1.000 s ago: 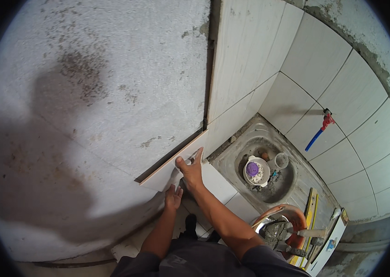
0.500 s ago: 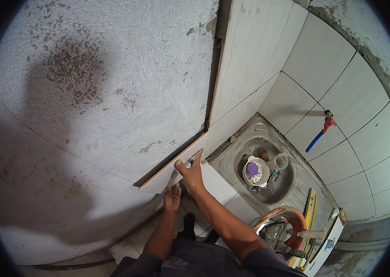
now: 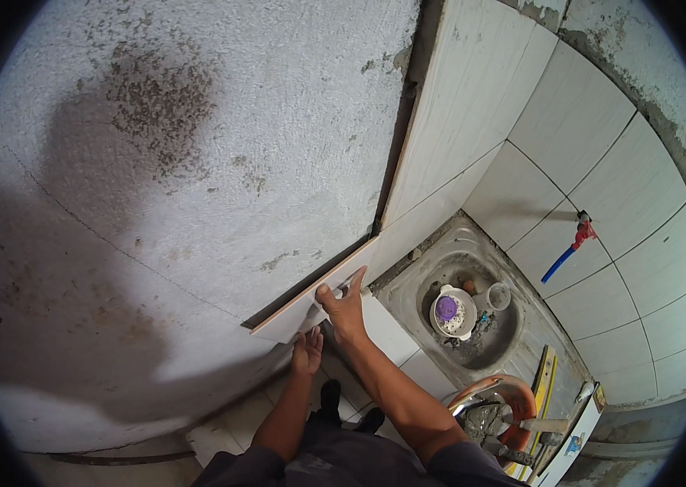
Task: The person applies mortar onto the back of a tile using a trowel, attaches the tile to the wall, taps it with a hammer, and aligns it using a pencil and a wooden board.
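Note:
A white wall tile (image 3: 282, 322) with a reddish edge is set against the rough wall at its lower right, and a dark gap shows behind its top edge. My right hand (image 3: 345, 310) presses on the tile's face near its right end, thumb and forefinger spread apart. Lower down, my left hand (image 3: 307, 351) reaches up to the tile's bottom edge with its fingers stretched out. Neither hand is closed around anything. The fingertips on the underside are partly hidden.
To the right lies a steel sink (image 3: 473, 235) holding a white strainer (image 3: 465, 325) with a purple piece inside and a clear cup (image 3: 498, 296). Nearer stands an orange basin (image 3: 526, 390) of mortar and tools, beside a yellow level (image 3: 544, 377). A red tap (image 3: 583, 234) juts from the tiled wall.
The view has shifted slightly, so the scene sits a little further right and lower. Both hands keep their places on the tile, which stays against the wall.

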### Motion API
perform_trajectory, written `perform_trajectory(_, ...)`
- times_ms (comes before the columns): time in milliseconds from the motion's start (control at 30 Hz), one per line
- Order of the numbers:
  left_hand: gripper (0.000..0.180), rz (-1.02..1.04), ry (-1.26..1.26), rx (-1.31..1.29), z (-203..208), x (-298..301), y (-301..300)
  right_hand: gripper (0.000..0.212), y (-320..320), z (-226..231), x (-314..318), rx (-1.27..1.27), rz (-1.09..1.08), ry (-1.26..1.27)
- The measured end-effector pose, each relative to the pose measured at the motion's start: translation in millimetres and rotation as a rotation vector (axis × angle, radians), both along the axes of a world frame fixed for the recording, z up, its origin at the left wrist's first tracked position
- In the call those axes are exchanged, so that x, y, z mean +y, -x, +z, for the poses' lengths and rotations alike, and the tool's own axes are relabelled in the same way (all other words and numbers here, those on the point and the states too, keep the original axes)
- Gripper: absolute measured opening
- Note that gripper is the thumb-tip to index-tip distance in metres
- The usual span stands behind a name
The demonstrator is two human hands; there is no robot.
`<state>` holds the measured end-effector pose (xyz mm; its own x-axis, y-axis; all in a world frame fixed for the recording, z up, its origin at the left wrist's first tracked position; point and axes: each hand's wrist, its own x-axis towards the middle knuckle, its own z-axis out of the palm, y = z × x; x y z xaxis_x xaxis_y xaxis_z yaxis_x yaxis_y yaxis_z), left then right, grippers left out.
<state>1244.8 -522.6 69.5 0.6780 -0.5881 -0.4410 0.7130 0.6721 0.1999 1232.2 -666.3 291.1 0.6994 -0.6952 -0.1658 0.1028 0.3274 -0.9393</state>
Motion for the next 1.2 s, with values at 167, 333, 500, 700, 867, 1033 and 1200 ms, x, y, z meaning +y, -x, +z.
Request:
perform_trajectory(167, 0.039, 0.004, 0.076, -0.062, 2.2, -1.2, 1.9, 0.114, 0.3, 0.5, 0.3, 0.040, -0.007, -0.014)
perform_trajectory(333, 0.034, 0.027, 0.073, -0.061, 8.6, -3.6, 3.3, 0.116, -0.8, 5.2, -0.1, 0.001, -0.001, -0.011)
perform_trajectory(500, 0.029, 0.046, 0.024, -0.043, 10.9, -4.3, 3.7, 0.119, 0.0, 6.7, -0.9, 0.004, 0.012, -0.029)
perform_trajectory(700, 0.029, 0.037, 0.013, -0.030, 9.4, -4.1, 3.7, 0.119, -0.9, 5.4, -0.2, -0.014, 0.004, -0.035)
perform_trajectory(867, 0.031, 0.013, 0.058, -0.092, 8.3, -4.6, 4.1, 0.118, -0.7, 13.6, -0.9, 0.007, 0.017, -0.077)
perform_trajectory(1033, 0.032, 0.016, 0.054, -0.101, 8.0, -4.1, 3.9, 0.125, 2.8, 22.3, 0.1, -0.049, 0.046, -0.148)
perform_trajectory(1200, 0.034, 0.015, 0.010, -0.088, 8.1, -4.9, 3.7, 0.125, 0.8, 13.1, -1.4, -0.012, 0.030, -0.116)
